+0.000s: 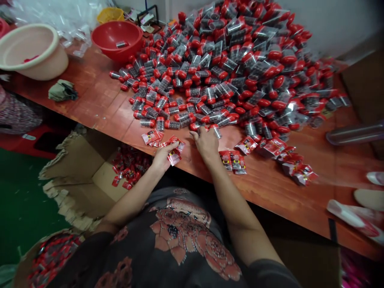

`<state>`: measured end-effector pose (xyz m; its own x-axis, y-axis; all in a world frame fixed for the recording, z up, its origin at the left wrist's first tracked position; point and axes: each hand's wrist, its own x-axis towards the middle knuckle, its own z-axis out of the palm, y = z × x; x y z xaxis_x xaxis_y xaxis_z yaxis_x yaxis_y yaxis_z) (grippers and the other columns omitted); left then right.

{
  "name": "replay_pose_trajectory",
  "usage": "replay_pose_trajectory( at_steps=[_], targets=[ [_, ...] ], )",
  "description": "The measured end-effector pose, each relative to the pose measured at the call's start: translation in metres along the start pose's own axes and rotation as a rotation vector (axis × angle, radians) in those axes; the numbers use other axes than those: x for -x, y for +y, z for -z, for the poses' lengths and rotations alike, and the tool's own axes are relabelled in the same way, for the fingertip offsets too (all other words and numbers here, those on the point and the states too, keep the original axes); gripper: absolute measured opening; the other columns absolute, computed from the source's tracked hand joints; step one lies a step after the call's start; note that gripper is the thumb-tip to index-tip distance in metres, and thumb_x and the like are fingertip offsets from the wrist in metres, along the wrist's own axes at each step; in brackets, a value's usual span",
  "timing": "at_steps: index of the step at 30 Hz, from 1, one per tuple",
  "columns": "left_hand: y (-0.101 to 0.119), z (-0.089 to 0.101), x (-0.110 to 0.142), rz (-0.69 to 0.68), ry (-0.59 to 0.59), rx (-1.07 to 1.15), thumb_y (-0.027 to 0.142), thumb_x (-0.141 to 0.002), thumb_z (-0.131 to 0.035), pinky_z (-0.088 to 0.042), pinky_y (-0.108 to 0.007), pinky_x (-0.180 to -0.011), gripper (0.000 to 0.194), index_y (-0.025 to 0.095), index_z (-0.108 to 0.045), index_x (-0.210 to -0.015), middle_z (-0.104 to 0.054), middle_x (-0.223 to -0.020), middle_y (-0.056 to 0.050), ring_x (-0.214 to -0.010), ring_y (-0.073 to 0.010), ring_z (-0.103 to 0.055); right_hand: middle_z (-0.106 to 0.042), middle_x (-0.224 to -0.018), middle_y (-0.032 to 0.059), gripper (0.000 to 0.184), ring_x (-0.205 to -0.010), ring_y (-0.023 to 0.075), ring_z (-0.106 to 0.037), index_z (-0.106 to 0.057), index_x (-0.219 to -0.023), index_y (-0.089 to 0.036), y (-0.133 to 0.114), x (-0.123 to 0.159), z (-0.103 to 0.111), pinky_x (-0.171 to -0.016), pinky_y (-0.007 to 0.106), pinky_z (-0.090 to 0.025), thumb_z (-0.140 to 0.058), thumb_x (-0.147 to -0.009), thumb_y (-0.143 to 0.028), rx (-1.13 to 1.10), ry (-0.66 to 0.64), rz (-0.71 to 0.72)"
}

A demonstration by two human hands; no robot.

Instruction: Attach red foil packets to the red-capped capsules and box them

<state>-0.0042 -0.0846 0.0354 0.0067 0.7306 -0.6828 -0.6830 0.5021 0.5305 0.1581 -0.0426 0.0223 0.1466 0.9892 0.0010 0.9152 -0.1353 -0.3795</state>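
Red-capped clear plastic tubes (pixel 228 76) lie in a broad, loose heap on a red-brown wooden table (pixel 90 100), scattered at every angle and piled deepest toward the wall. Each tube shows dark contents through its clear side, though what they are is too small to tell, and a rounded red cap closes one end. At the near edge of the heap, the person's left hand (pixel 163 157) is closed in a pinch on red foil sachets (pixel 175 154), with one sachet hanging below the fingers. The right hand (pixel 207 145) rests just beside it, palm down, its fingers (pixel 195 135) curved and touching the nearest tubes; whether it grips one, I cannot tell. More red sachets (pixel 270 149) lie in a loose row along the heap's near right side, and a small cluster (pixel 151 137) sits just in front of its near left side. Beyond the heap's left end stands a red plastic bowl (pixel 102 38) holding a single tube, with a cream plastic basin (pixel 45 30) further left. Below the table edge, in front of the heap, an open cardboard box (pixel 75 160) holds a jumble of red sachets (pixel 129 170).
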Motion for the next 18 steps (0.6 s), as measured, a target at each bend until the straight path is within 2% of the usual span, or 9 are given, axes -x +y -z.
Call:
replay_pose_trajectory(
  at_steps=[4,6,8,10,12,15,18],
  targets=[
    [0.01,-0.001,0.004,0.129,0.014,0.056,0.007,-0.073,-0.068,-0.052,-0.021,-0.056,0.006,0.013,-0.066,-0.072,-0.069,-0.063,-0.002,-0.052,-0.0102,-0.063,-0.054,-0.112,0.0205,0.03,-0.091,0.029,-0.059,-0.062,-0.112,-0.013,0.001,0.015,-0.009,-0.077,0.041,-0.046,-0.05,-0.09,-0.03,-0.066,0.051,0.046],
    [0.013,-0.001,0.005,0.152,0.027,0.067,0.006,-0.076,-0.064,-0.053,-0.021,-0.058,0.009,0.014,-0.066,-0.072,-0.069,-0.062,-0.001,-0.052,-0.0101,-0.063,-0.056,-0.112,0.0212,0.038,-0.092,0.0296,-0.06,-0.057,-0.121,-0.011,0.007,0.022,-0.009,-0.078,0.043,-0.046,-0.052,-0.086,-0.024,-0.133,0.053,0.058],
    [0.014,0.0,0.004,0.147,0.026,0.079,0.006,-0.078,-0.063,-0.053,-0.021,-0.058,0.01,0.014,-0.065,-0.072,-0.069,-0.063,-0.002,-0.053,-0.0103,-0.063,-0.06,-0.11,0.0197,0.056,-0.09,0.0296,-0.061,-0.047,-0.134,-0.011,0.015,0.029,-0.008,-0.079,0.043,-0.048,-0.056,-0.081,-0.025,-0.24,0.009,0.061],
    [0.014,0.001,0.003,0.151,0.02,0.081,0.008,-0.078,-0.062,-0.053,-0.022,-0.056,0.009,0.014,-0.065,-0.074,-0.069,-0.064,-0.002,-0.053,-0.0105,-0.063,-0.066,-0.104,0.0145,0.067,-0.087,0.0279,-0.063,-0.041,-0.141,-0.016,0.02,0.038,-0.004,-0.078,0.042,-0.049,-0.06,-0.079,-0.028,-0.384,-0.065,0.057],
    [0.012,0.002,0.002,0.172,0.015,0.066,0.01,-0.079,-0.062,-0.052,-0.023,-0.054,0.007,0.013,-0.066,-0.075,-0.069,-0.064,-0.003,-0.051,-0.0114,-0.062,-0.068,-0.101,0.01,0.065,-0.084,0.0251,-0.064,-0.041,-0.143,-0.021,0.019,0.052,0.0,-0.079,0.041,-0.05,-0.06,-0.081,-0.032,-0.552,-0.105,0.046],
    [0.009,0.004,0.0,0.186,0.003,0.044,0.013,-0.08,-0.063,-0.052,-0.025,-0.053,0.005,0.013,-0.065,-0.076,-0.069,-0.063,-0.003,-0.051,-0.0122,-0.062,-0.068,-0.108,0.008,0.062,-0.089,0.0215,-0.065,-0.039,-0.144,-0.025,0.01,0.079,0.01,-0.083,0.04,-0.051,-0.058,-0.086,-0.038,-0.804,-0.097,0.054],
    [0.004,0.005,-0.002,0.171,-0.037,0.039,0.015,-0.079,-0.065,-0.052,-0.023,-0.055,0.003,0.014,-0.065,-0.077,-0.068,-0.063,-0.002,-0.052,-0.0109,-0.061,-0.069,-0.11,0.0063,0.057,-0.094,0.02,-0.065,-0.043,-0.141,-0.028,-0.002,0.101,0.02,-0.087,0.039,-0.052,-0.058,-0.087,-0.038,-0.934,-0.131,0.09]
  ],
)
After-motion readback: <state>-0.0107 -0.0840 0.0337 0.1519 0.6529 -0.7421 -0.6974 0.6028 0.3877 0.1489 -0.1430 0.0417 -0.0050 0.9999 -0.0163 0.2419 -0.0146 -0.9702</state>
